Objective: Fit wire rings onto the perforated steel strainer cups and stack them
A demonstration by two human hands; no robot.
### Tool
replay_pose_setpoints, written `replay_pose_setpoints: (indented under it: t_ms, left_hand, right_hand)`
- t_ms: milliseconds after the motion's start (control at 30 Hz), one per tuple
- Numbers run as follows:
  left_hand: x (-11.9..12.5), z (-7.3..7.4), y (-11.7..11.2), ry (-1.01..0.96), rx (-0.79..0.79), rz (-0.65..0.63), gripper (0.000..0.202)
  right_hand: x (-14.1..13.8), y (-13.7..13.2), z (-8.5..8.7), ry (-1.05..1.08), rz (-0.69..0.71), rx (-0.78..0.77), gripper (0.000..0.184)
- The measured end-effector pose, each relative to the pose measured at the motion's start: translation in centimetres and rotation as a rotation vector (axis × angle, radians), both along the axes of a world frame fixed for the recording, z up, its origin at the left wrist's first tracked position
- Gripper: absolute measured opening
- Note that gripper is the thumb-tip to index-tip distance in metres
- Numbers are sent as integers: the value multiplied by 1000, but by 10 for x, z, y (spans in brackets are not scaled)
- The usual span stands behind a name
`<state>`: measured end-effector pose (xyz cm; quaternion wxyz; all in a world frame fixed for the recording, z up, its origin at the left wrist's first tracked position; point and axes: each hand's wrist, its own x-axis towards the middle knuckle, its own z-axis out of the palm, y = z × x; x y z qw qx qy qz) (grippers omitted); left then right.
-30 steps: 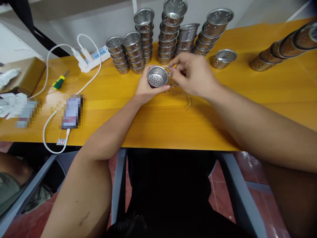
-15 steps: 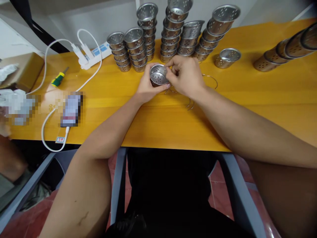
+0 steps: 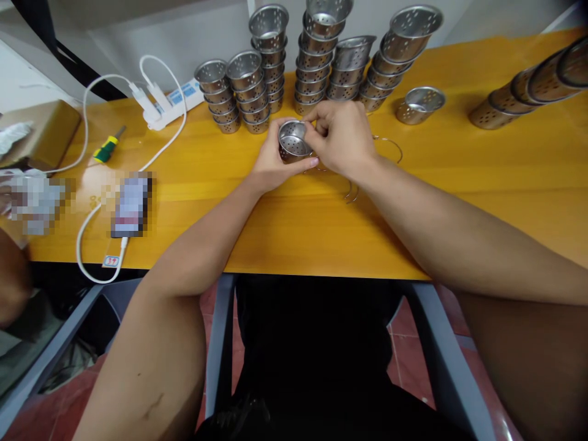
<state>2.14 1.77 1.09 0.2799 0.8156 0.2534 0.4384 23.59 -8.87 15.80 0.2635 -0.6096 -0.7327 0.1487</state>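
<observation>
My left hand (image 3: 271, 160) is wrapped round a small perforated metal cup (image 3: 294, 144), its mouth tilted up towards me. At the cup's right rim my right hand (image 3: 342, 136) is closed in a pinch, fingertips touching the edge; what lies between them is hidden. Thin bent wire pieces (image 3: 353, 195) lie on the table under and beside my right wrist, and a curved wire (image 3: 395, 147) shows just past it. Behind my hands stand stacks of the same kind of cup (image 3: 310, 73).
A single cup (image 3: 420, 105) stands to the right, with a leaning cup stack (image 3: 514, 101) beyond it. On the left lie a phone (image 3: 132, 205) on a white cable, a screwdriver (image 3: 108, 149), a power strip (image 3: 172, 105) and a cardboard box (image 3: 57, 131). Another person's arm (image 3: 11, 278) shows at far left.
Both hands keep almost the same hold at the cup. The view has shifted slightly, and the other person's arm at the far left has moved.
</observation>
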Motion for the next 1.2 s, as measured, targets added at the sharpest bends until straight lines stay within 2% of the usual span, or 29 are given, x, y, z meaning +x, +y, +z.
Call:
replay_pose_setpoints:
  t_ms: [100, 167, 267, 333, 400, 533, 767, 933, 1200]
  left_hand:
    - [-2, -2, 3, -31, -18, -7, 114]
    - [-2, -4, 5, -56, -41, -15, 113]
    - [-3, -3, 5, -79, -110, -29, 103]
    - [-3, -1, 4, -89, -158, -32, 97]
    - [-4, 2, 2, -93, -190, -43, 92]
    - [-4, 5, -3, -113, -233, -88, 86]
    - [-3, 7, -3, -75, -178, -69, 102]
    - [-4, 9, -1, -55, -148, -63, 94]
    - [-5, 2, 7, -23, -116, -89, 97]
  right_hand:
    - [2, 11, -16, 119, 16, 72, 35]
    - [5, 22, -26, 259, 94, 150, 34]
    - [14, 35, -28, 437, 322, 193, 51]
    - [22, 39, -21, 489, 464, 116, 64]
    - [29, 38, -13, 531, 530, 5, 73]
    - [33, 32, -9, 628, 535, -108, 77]
    - [28, 34, -19, 707, 474, -110, 79]
    - [28, 32, -12, 694, 514, -80, 91]
    - [29, 29, -10, 683, 531, -95, 86]
